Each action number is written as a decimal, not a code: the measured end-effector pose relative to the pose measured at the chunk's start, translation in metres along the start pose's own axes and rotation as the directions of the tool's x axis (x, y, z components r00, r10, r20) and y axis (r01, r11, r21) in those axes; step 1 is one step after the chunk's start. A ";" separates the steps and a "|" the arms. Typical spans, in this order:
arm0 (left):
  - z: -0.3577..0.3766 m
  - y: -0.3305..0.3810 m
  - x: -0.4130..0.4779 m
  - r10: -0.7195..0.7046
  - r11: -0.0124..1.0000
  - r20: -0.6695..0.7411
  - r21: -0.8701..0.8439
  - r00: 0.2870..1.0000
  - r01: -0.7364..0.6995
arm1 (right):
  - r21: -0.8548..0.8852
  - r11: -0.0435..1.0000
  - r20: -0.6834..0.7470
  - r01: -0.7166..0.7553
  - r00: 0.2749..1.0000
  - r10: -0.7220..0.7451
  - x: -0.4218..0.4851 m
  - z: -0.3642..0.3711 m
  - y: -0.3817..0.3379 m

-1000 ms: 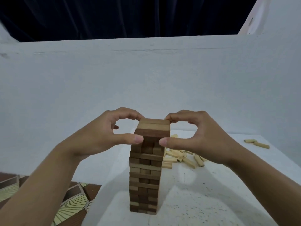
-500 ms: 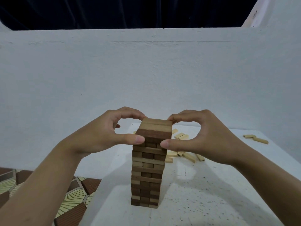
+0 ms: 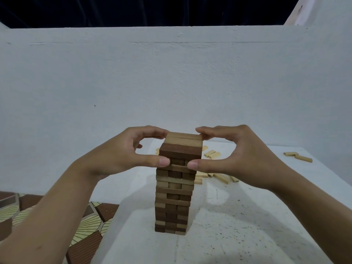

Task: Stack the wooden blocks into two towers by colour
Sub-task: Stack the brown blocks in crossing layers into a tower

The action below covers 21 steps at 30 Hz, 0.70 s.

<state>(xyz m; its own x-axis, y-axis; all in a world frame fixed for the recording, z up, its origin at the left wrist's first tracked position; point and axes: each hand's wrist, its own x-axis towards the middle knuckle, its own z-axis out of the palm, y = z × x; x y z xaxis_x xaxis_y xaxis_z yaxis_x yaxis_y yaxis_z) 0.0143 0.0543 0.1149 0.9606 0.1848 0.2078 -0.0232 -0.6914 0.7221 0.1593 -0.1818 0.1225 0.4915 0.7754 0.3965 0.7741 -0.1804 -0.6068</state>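
A tall tower of brown wooden blocks [image 3: 174,195] stands upright in the middle of the white table [image 3: 238,235]. Its layers mix darker and lighter brown blocks. My left hand [image 3: 122,155] pinches the tower's top layers from the left, thumb on the near face and fingers curled over the far top edge. My right hand [image 3: 234,153] mirrors it on the right side, thumb tip against the near face and fingertips on the far top corner. Several pale loose blocks [image 3: 219,176] lie scattered on the table behind the tower.
Two more pale blocks [image 3: 298,156] lie near the table's far right edge. A white wall [image 3: 171,82] rises right behind the table. A patterned floor [image 3: 89,225] shows past the table's left edge.
Both hands keep the same grip on the tower's top. The camera has lifted slightly, so the tower and hands sit a little lower in view.
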 end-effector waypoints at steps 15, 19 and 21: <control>0.004 -0.001 -0.001 0.020 1.000 -0.044 -0.015 0.999 -0.021 | 0.002 1.000 -0.026 0.022 0.999 -0.022 0.002 0.003 0.004; 0.004 -0.001 -0.001 0.027 0.999 -0.040 -0.024 0.999 -0.028 | 0.016 1.000 -0.025 0.019 1.000 -0.019 0.002 0.003 0.002; 0.004 0.001 -0.002 0.043 0.998 -0.027 -0.033 0.999 -0.044 | 0.021 1.000 -0.021 0.022 1.000 -0.022 0.002 0.002 0.001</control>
<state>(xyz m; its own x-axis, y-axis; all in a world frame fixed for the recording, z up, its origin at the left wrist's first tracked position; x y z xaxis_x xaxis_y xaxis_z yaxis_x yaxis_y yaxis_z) 0.0137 0.0507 0.1126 0.9508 0.1738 0.2566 -0.0746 -0.6751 0.7340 0.1600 -0.1795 0.1209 0.4831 0.7660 0.4241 0.7760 -0.1503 -0.6125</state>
